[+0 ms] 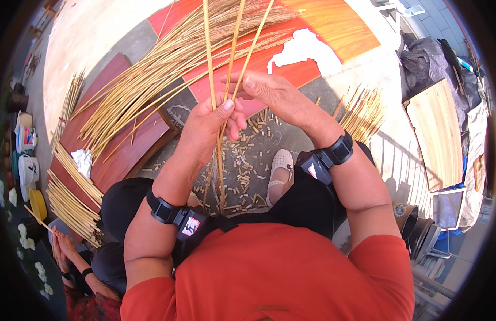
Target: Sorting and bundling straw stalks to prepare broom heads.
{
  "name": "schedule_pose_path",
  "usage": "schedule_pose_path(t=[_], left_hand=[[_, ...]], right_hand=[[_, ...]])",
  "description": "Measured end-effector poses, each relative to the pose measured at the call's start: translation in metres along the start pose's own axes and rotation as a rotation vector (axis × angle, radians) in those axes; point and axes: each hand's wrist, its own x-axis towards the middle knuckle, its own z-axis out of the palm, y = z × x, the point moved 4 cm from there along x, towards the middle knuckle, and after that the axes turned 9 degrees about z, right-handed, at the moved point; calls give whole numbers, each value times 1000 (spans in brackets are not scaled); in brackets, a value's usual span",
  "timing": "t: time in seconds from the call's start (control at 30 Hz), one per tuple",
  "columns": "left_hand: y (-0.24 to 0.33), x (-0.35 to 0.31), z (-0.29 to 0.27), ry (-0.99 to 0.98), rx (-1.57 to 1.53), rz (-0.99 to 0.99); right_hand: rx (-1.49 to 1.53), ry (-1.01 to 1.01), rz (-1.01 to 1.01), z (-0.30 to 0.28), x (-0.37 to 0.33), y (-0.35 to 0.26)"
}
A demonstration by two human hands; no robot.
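Observation:
My left hand is closed around three long, dry tan stalks, its thumb pressed across them. They fan apart above the hand and come together below it, the lower ends pointing down between my knees. Beside them, my right hand has its fingers stretched out just behind the stalks, thumb apart; whether it touches them I cannot tell. A large pile of similar stalks with feathery tops lies beyond, to the left, across a reddish-brown board.
Short cut stalk pieces litter the ground by my shoe. Another stalk bundle lies right. White cloth rests on red-orange boards. At lower left, another person's hands are near a stalk stack. A wooden panel stands far right.

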Motion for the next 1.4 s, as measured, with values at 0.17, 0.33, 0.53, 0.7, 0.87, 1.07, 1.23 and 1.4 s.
schedule_pose_path(t=[0.17, 0.33, 0.53, 0.7, 0.87, 1.07, 1.23, 1.4], left_hand=[[-1, -3, 14, -221, 19, -152], [-17, 3, 9, -291, 3, -235], [-35, 1, 8, -300, 95, -370], [-38, 3, 11, -299, 66, -385], [-42, 8, 0, -207, 61, -332], [-34, 10, -8, 1, 57, -338], [-38, 7, -10, -41, 115, -356], [-41, 4, 2, -197, 158, -386]], right_hand=[[331, -296, 120, 14, 10, -5], [636, -162, 146, 11, 22, 10], [591, -25, 291, -7, 23, 36], [538, 41, 301, -13, 16, 35], [-69, 241, 185, -26, 9, 17], [-250, 300, 290, -54, 0, 16], [-24, 281, 270, -46, -1, 18], [-96, 177, 307, -30, 8, 25]])
